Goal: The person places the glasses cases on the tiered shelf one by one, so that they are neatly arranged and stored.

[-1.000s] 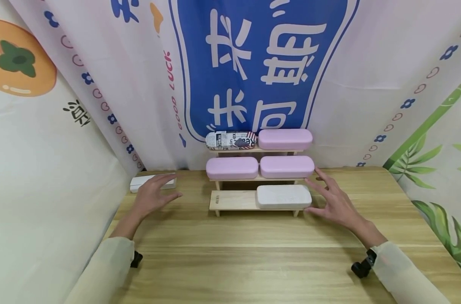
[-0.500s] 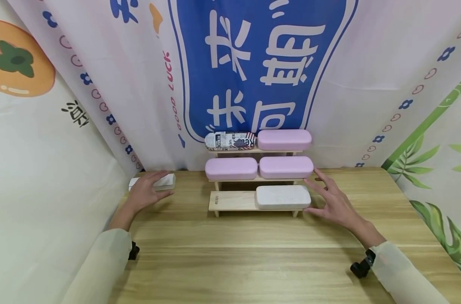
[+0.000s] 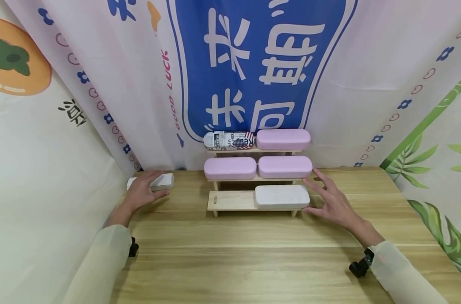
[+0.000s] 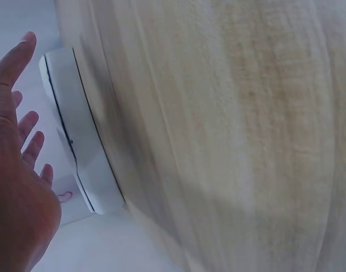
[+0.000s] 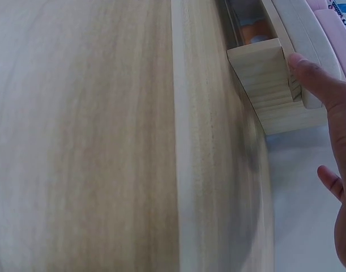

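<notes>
My left hand [image 3: 140, 193] is over a white glasses case [image 3: 163, 181] lying on the table at the back left, its fingers spread and partly covering it. In the left wrist view, the case [image 4: 85, 130] shows a dark seam, and the hand appears apart from it. At the right end of a three-step wooden rack [image 3: 230, 202], my right hand [image 3: 334, 202] has its fingers spread. In the right wrist view, its thumb [image 5: 311, 73] touches the bottom step's end beside an off-white glasses case [image 3: 281, 196]. The other fingertips are near the middle step's end.
Two pink glasses cases, left [image 3: 230, 168] and right [image 3: 285, 167], fill the middle step. Up top are a newspaper-print case [image 3: 228, 140] and another pink case [image 3: 283, 139]. A printed curtain [image 3: 340, 105] hangs behind the wooden table [image 3: 230, 261].
My left hand has moved slightly left and back, farther over the white glasses case. The right hand stays at the rack's end, and the whole view has shifted a little.
</notes>
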The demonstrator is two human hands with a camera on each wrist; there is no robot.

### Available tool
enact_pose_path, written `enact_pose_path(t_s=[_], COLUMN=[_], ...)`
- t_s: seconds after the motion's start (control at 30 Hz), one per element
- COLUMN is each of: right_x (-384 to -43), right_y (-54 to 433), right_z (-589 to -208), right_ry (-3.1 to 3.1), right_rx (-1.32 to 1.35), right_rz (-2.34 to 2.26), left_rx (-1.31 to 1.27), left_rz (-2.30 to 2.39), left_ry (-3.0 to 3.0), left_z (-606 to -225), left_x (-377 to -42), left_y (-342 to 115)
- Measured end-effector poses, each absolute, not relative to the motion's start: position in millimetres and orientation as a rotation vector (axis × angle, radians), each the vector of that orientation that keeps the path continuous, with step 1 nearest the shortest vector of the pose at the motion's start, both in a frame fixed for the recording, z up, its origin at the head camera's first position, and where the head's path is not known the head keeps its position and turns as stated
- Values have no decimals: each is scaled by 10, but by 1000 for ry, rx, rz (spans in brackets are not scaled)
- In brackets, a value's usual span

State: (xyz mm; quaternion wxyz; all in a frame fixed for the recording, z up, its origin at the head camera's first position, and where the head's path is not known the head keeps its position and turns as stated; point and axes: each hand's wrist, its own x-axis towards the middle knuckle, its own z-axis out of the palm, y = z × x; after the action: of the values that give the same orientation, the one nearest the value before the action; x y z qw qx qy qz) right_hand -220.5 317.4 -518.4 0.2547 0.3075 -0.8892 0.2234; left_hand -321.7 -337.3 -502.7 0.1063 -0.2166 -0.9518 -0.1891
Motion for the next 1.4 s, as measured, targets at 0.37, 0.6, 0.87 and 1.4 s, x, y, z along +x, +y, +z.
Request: enact_pose_path(t_s=[0.37,0.6,0.87,1.4], right_x=[-2218,-2226,-2219,-2193], right_y=[3146,3131,3126,3155], right_z=[-5172,-5170,-5167,-5174], right_ry=[-2437,-2446,-2441,-2423], right_rx=[815,815,820,832], right_rz=[588,608,597,613], left_rx=[-609,-589,-596,-650], left_rz=[-545,-501,-453,-606], left_ry=[-2857,-2872,-2922,-2887], left_z=[-5090,-5081,-5040,-5082], left_x=[-3331,-3332,-3299,-3276], left_y=[-3486,-3535,-3528,-3552])
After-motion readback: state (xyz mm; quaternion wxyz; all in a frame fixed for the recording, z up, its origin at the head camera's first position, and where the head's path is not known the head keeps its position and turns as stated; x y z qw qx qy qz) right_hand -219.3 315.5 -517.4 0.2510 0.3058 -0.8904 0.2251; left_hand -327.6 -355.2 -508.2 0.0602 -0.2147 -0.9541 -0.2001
